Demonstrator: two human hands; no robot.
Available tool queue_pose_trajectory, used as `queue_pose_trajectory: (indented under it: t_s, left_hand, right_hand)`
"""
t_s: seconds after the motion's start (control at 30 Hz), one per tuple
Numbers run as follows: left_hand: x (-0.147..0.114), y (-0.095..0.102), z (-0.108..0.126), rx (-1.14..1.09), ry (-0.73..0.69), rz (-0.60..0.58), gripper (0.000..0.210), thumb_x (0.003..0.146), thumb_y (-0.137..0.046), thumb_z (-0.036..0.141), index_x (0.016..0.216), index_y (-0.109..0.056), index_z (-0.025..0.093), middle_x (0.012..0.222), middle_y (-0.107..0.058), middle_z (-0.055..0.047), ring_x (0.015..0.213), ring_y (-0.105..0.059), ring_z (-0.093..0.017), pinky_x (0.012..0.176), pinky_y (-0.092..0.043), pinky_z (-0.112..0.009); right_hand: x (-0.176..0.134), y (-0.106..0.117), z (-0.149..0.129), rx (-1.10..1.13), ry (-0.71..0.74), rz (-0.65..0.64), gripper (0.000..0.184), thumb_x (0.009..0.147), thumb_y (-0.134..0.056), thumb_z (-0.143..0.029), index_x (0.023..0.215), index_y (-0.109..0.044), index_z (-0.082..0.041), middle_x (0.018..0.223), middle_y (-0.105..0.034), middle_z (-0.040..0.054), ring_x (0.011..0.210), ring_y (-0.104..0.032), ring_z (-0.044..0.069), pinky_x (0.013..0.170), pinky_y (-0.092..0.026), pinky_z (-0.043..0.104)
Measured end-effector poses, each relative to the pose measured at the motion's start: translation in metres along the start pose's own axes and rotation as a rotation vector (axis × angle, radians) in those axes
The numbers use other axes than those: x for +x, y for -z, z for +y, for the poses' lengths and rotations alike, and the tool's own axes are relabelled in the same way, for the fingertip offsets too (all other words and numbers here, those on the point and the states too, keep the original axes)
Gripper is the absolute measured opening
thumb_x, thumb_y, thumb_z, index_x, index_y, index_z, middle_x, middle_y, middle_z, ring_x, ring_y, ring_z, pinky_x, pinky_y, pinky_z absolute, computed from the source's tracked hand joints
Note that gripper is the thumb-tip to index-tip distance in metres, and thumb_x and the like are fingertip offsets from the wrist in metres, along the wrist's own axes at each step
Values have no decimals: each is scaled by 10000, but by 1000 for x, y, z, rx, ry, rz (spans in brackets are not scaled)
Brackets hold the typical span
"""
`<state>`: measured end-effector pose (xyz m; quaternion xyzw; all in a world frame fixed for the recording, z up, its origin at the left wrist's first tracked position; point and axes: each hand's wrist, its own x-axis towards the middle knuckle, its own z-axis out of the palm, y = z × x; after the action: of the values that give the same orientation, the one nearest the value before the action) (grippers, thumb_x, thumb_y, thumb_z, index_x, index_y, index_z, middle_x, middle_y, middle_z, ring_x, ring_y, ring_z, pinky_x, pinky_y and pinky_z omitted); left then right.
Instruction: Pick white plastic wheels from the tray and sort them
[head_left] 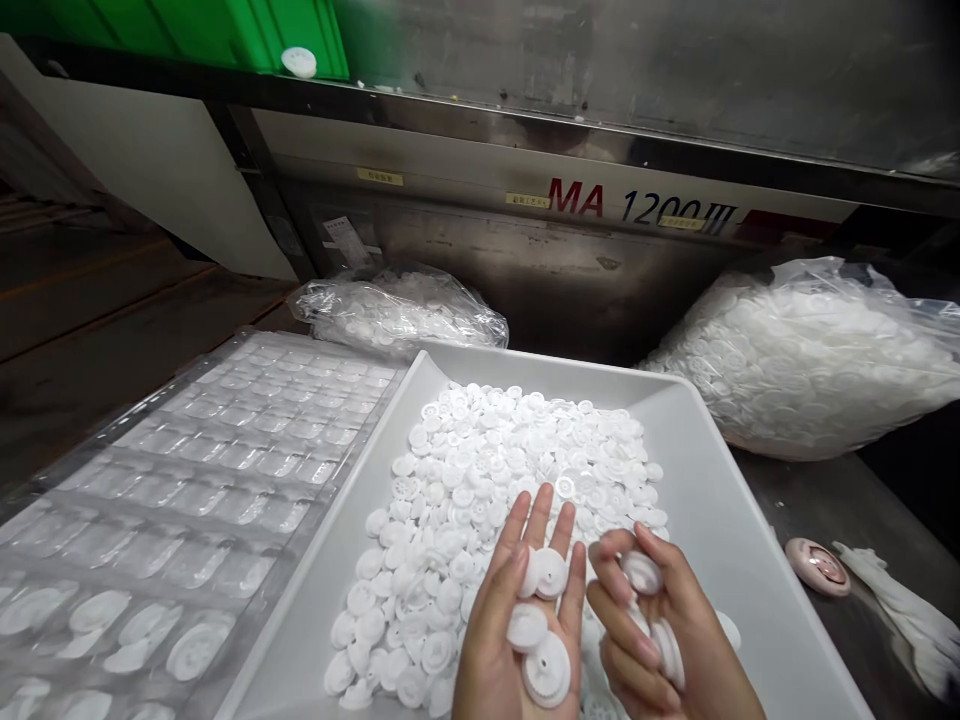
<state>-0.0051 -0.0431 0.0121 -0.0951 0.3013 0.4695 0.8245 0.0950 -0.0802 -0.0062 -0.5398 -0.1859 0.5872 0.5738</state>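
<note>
From the head camera, we see our left hand (517, 620) lying palm up with its fingers spread, carrying about four white plastic gears (541, 640) flat on the palm and fingers. Just to its right, our right hand (660, 640) is curled around a small stack of the same gears, with one gear (643, 572) pinched between thumb and fingertips at the top. The two hands nearly touch, so the pinched gear sits just right of the open palm, its flat face turned up and toward us. Both hands hover over the near edge of a white tray (720, 500), and the loose gear pile (495, 500) lies directly ahead of and below them, slightly to the left, closer to the left hand. A clear blister tray (225, 470) with a few gears seated in its near pockets lies left of the white tray. Two bags of gears (810, 360) rest behind, below the machine.
</note>
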Motion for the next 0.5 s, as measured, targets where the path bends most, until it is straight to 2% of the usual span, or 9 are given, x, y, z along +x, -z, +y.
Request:
queue_pose_trajectory:
  t_s: [0.1, 0.17, 0.23, 0.3, 0.37, 0.43, 0.5]
  left_hand:
    - [-3, -6, 4, 11, 10, 63, 441, 862, -392, 85, 1301, -434, 112, 1137, -695, -86, 1102, -599, -230, 845, -560, -292]
    - [-5, -9, 5, 41, 17, 79, 472, 865, -377, 79, 1334, -391, 125, 1120, -704, -90, 1099, -604, -221, 978, -482, -338]
    - [-7, -11, 6, 63, 34, 77, 464, 883, -376, 99, 1345, -373, 139, 1119, -704, -86, 1094, -609, -208, 1102, -336, -397]
    - [-9, -11, 5, 64, 62, 61, 457, 896, -386, 118, 1351, -356, 137, 1138, -691, -87, 1092, -610, -211, 1155, -187, -458]
    - [-9, -8, 3, 58, 77, 27, 454, 904, -377, 116, 1357, -342, 117, 1166, -671, -92, 1098, -603, -226, 1162, -97, -491]
    - [-8, -3, 1, 55, 74, -17, 444, 911, -362, 108, 1355, -347, 90, 1187, -652, -108, 1115, -590, -236, 1163, -93, -487]
    - [-7, 1, 0, 50, 70, -62, 399, 912, -370, 113, 1304, -439, 79, 1206, -636, -129, 1146, -567, -236, 1156, -151, -459]
  right_hand:
    - [3, 7, -3, -14, -8, -28, 341, 894, -324, -457, 827, -556, -216, 606, -425, -57, 298, -136, 40, 247, -148, 176]
    - [-1, 4, -4, -105, 50, -16, 373, 925, -297, -440, 820, -570, -208, 560, -401, -64, 297, -149, 48, 254, -164, 183]
    - [-9, 0, -4, -259, 199, 21, 326, 907, -434, -441, 800, -635, -207, 555, -451, -41, 360, -288, 68, 327, -271, 195]
    - [-15, -3, -3, -442, 394, 52, 167, 836, -606, -365, 841, -717, -239, 637, -558, 5, 515, -448, 106, 485, -372, 227]
    - [-17, -1, -1, -594, 530, 34, 154, 793, -670, -291, 929, -742, -295, 700, -608, 27, 619, -519, 140, 576, -384, 253]
    - [-16, 5, 1, -738, 599, -27, 257, 829, -645, -302, 1080, -694, -330, 699, -600, 19, 600, -538, 146, 553, -385, 257]
    - [-12, 11, 3, -877, 650, -84, 313, 876, -603, -326, 1188, -626, -331, 695, -571, 9, 608, -563, 154, 559, -425, 257]
